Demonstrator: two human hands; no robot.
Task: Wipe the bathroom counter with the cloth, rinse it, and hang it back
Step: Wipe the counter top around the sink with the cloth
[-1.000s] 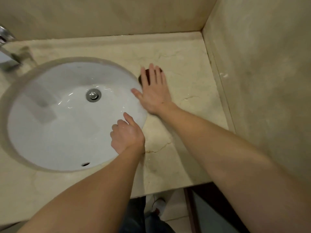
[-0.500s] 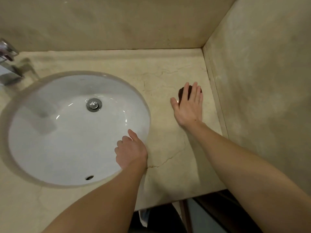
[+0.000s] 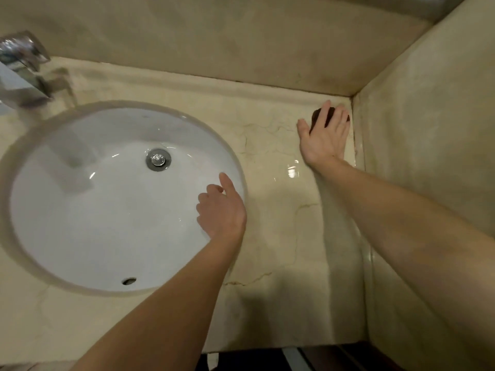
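A small dark brown cloth (image 3: 317, 115) lies flat on the beige marble counter (image 3: 278, 236), in the far right corner by the side wall. My right hand (image 3: 325, 137) presses flat on the cloth with fingers spread, covering most of it. My left hand (image 3: 222, 210) rests on the right rim of the white sink (image 3: 80, 210), fingers loosely curled and the thumb sticking out, holding nothing.
A chrome tap (image 3: 20, 68) stands at the far left behind the sink, and a chrome drain (image 3: 158, 159) sits in the bowl. Beige walls close the counter at the back and at the right (image 3: 428, 129). The counter's front edge runs along the bottom.
My right hand has slid the cloth from beside the sink rim across the counter to the far right corner. My left hand stays on the sink rim.
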